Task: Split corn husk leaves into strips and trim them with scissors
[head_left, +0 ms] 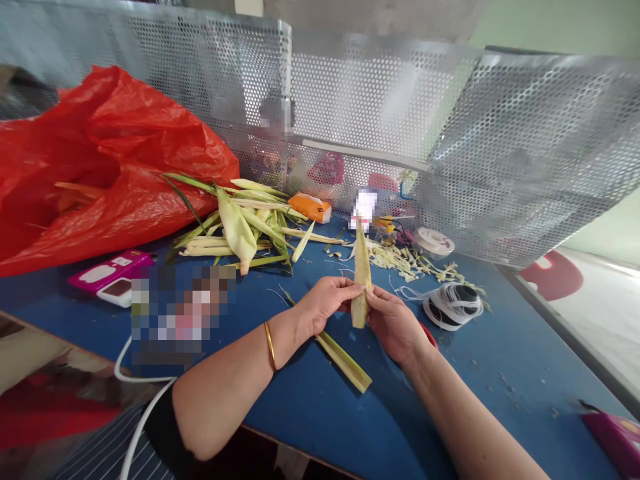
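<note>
Between my two hands a pale yellow-green husk leaf (pixel 362 267) stands nearly upright above the table. My left hand (pixel 327 300) pinches its left edge, thumb in front. My right hand (pixel 395 320) pinches the right edge at about the same height, its fingers partly hidden behind the leaf. Under my left hand another long green leaf strip (pixel 347 363) lies slantwise on the table. A pile of husk leaves (pixel 240 227) lies farther back to the left. Thin shredded strips (pixel 405 260) are scattered beyond my right hand.
A large red plastic bag (pixel 115 160) fills the back left of the blue table (pixel 500 400). Near it are a purple pack (pixel 113 270) and an orange tissue pack (pixel 310 207). A spool of white cord (pixel 453 305) and a tape roll (pixel 434 241) stand right. Perforated metal panels (pixel 360 93) border the back.
</note>
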